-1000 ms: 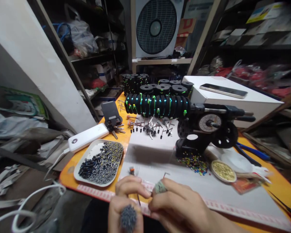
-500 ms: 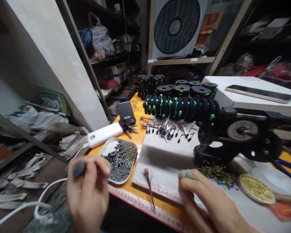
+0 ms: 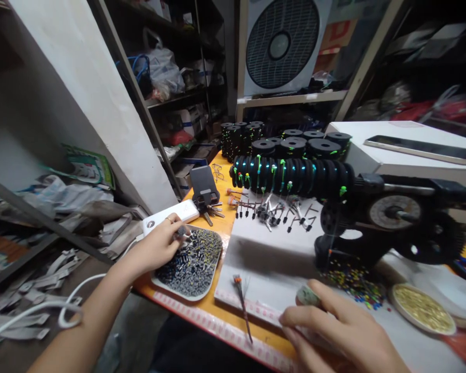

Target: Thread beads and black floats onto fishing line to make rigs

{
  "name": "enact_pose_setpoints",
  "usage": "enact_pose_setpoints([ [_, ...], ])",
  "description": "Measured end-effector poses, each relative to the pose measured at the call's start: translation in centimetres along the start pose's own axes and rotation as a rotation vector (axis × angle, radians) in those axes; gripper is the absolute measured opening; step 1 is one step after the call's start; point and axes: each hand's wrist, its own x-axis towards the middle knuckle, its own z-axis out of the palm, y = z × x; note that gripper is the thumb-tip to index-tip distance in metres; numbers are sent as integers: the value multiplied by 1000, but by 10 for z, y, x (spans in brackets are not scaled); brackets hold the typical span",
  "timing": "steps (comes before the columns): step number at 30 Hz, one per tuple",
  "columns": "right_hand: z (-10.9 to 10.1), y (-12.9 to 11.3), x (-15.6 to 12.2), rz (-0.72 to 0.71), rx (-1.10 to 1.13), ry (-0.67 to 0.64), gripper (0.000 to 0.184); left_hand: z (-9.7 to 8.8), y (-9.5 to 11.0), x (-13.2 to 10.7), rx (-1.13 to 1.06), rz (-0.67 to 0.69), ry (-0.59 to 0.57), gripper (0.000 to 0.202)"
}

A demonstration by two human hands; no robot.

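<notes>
Head view: left hand (image 3: 165, 244), fingers curled around a blurred grey bundle (image 3: 183, 231), should dip gently lest the tray's (image 3: 196, 298) pieces (image 3: 192, 272) scatter; right hand (image 3: 339, 329) half-curled, grip unclear.

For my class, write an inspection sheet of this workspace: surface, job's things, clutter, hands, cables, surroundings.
Surface: orange table, partly covered by a white sheet.
Job's things: tray of small parts; orange-tipped stems across the sheet's edge; black roller above the sheet.
Clutter: keys, power bank near the tray; phone on a white box.
Hands: left hand at the tray's far edge, grip unclear; right hand, green wrap on one finger, near the sheet's edge, grip unclear.
Cables: white cable, looped left of the table.
Surroundings: box fan behind; shelves at the sides.
</notes>
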Motion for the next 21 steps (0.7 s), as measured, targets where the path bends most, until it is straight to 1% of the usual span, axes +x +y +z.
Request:
enact_pose_setpoints([
  [3,0,0,0,13,28,27,17,3,-4,3,87,-1,-60,18],
  [6,0,0,1,60,94,52,18,4,-5,7,143,-23,-57,11],
  [9,-1,-3,4,104,160,94,19,3,-2,7,168,-68,6,4],
  [12,-4,-5,7,145,165,105,19,-1,7,1,153,-127,116,4],
  [15,-5,-6,7,170,164,80,19,1,26,-11,60,-159,203,4],
  [17,-4,-6,6,193,174,70,19,9,45,-22,-45,-154,227,8],
  [19,-2,-5,4,221,180,77,18,24,69,-33,-169,-166,244,26],
  [20,-1,-5,4,227,184,87,17,34,82,-39,-370,-177,272,29],
  [21,0,-5,3,226,187,104,16,44,94,-44,-555,-193,254,23],
])
